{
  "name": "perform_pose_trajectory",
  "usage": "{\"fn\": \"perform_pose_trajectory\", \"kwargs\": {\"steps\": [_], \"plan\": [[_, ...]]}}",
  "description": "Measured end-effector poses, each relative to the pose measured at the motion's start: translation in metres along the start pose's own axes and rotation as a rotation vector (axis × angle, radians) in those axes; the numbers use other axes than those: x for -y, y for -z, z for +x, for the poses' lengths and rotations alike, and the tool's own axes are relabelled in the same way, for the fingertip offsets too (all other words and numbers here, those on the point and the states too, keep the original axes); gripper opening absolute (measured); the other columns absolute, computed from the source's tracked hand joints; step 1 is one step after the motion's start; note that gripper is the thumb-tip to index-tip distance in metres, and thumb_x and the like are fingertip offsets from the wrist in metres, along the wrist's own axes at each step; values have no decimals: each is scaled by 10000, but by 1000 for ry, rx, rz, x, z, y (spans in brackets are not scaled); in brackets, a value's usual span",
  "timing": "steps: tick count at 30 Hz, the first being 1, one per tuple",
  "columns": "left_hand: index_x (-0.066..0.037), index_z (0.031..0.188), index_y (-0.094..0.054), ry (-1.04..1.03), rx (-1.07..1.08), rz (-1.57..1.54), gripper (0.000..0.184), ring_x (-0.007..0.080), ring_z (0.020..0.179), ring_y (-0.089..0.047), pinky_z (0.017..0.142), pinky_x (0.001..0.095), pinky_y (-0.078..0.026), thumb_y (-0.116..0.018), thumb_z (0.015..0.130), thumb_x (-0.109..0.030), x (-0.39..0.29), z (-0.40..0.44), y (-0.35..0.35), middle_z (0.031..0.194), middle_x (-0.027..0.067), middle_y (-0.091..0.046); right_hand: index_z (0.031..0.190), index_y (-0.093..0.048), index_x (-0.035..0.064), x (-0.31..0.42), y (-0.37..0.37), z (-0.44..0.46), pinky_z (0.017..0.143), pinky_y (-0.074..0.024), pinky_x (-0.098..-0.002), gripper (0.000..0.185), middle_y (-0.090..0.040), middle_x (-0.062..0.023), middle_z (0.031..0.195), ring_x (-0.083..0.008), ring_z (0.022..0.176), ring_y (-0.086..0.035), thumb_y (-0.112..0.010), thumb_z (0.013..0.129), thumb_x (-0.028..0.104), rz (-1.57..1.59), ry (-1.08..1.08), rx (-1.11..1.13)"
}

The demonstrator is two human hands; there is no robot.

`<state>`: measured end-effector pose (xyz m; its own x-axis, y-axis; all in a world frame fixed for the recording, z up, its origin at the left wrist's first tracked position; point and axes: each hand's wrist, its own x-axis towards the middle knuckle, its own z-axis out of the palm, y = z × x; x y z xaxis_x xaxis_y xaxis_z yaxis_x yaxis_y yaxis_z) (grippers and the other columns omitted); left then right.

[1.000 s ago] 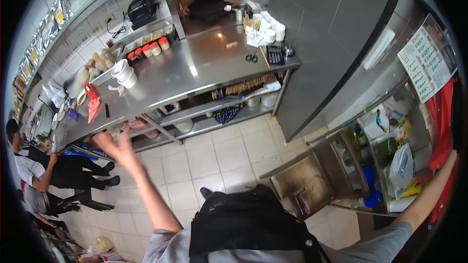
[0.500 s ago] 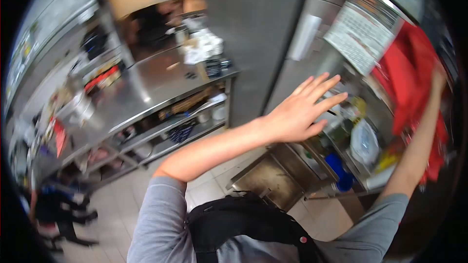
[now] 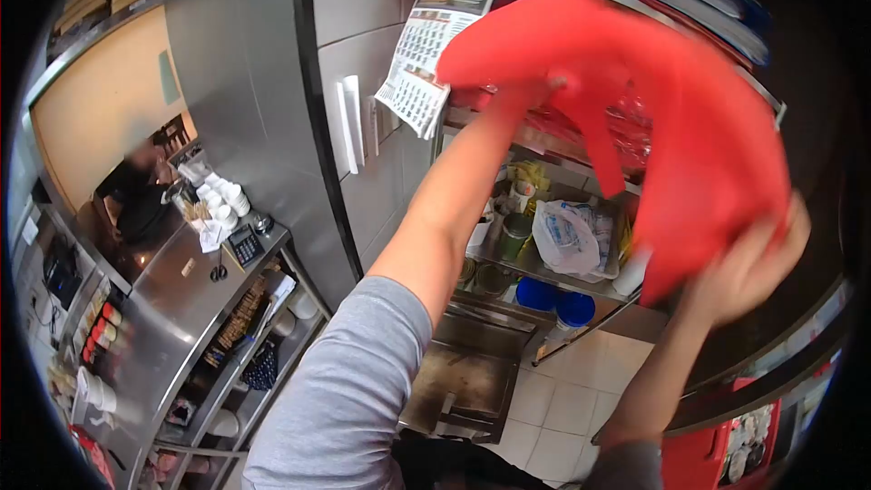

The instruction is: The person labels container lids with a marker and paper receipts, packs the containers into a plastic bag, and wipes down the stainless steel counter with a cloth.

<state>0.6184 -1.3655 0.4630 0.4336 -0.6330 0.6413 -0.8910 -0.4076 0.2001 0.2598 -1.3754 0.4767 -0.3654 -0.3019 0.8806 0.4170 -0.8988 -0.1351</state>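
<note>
A large red cloth [image 3: 717, 163] with a dangling strap is stretched in front of the shelves, blurred by motion. My right hand [image 3: 748, 259] grips its lower right edge, with fingers closed on the fabric. Up among the folds on the left is my left hand [image 3: 529, 95]; red fabric covers its fingers, so its grip is hidden. Behind the cloth, crinkled clear plastic over red material [image 3: 626, 122] shows on a shelf.
A wall calendar [image 3: 435, 41] hangs left of the cloth. Folders [image 3: 703, 4] are stacked at upper right. Below, the rack holds a plastic bag [image 3: 567, 236] and blue-lidded tubs [image 3: 573, 308]. A steel counter [image 3: 172, 308] stands left; a person [image 3: 136, 186] is beyond it.
My view has swung right toward the shelves. My left hand, spread and bare before, is now up in the red cloth. The cloth has been raised and spread out across the shelves.
</note>
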Motion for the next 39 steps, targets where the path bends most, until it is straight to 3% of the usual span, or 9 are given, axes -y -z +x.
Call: {"fn": "perform_pose_trajectory", "kwargs": {"steps": [3,6,9,13,16,19,25,30,39], "plan": [[-160,1524,-269,-118,-108,-208,759,422,1381,-335,1112,554,-285,-567,901,-475,20,-113,-15,1541,221,-283,1002,-534,0,38,70,-116,780,-456,-329,74,-572,-115,971,-173,889,-540,-525,957,59,-247,-230,839],[-123,1513,-287,-68,-159,-435,757,417,1373,-348,1106,545,-302,-618,885,-390,25,-291,-42,1537,231,-276,1127,-508,-39,49,74,-205,804,-469,-321,201,-580,-82,1005,-199,894,-565,-506,966,81,258,-1217,683],[-50,1493,-306,306,275,-426,843,399,1406,-304,1141,505,-291,-742,791,-213,27,-475,-57,1566,252,-186,1243,-488,-28,39,92,-324,825,-470,-306,311,-591,-69,1062,-159,931,-563,-511,977,132,-38,-1262,667],[-65,1462,-357,206,103,-507,750,339,1336,-433,1030,424,-434,-716,803,-56,-17,-590,57,1503,210,-352,1209,-592,19,118,-21,-373,818,-458,-251,303,-614,-56,1138,-93,996,-562,-571,959,189,485,-1894,1176],[-25,1301,-526,938,-414,-781,437,192,1091,-574,926,346,-496,-661,887,-70,-21,-653,114,1207,103,-618,1101,-643,46,241,-86,-407,647,-437,-232,213,-618,8,948,-68,773,-551,-588,955,191,865,-2074,1223],[-33,1290,-529,950,-927,-440,351,205,1104,-577,935,353,-496,-568,944,-78,-3,-739,163,1211,122,-607,991,-642,81,338,-106,-458,556,-394,-227,130,-561,55,831,-57,662,-492,-592,969,199,977,-2161,1566],[-40,1258,-536,941,-1629,-867,330,231,1043,-638,904,391,-543,-482,1012,-253,-4,-963,260,1175,98,-628,1023,-593,-36,570,-67,-496,809,-509,-336,281,-630,-63,862,-186,886,-622,-660,937,222,1552,-503,1554],[-85,1198,-581,999,-1795,-605,320,156,1077,-577,928,347,-480,-549,983,-319,-42,-1015,350,1118,33,-624,1012,-685,-26,677,-49,-540,659,-538,-250,190,-701,-51,902,-89,737,-640,-732,855,71,1530,-1400,2123],[-22,1098,-590,1231,-1797,-648,321,116,895,-585,778,283,-485,-537,1013,-327,-19,-1059,480,1030,46,-616,1007,-567,38,810,-104,-567,796,-501,-258,144,-621,-19,959,-80,921,-601,-673,914,64,1951,-1212,2318]]}}
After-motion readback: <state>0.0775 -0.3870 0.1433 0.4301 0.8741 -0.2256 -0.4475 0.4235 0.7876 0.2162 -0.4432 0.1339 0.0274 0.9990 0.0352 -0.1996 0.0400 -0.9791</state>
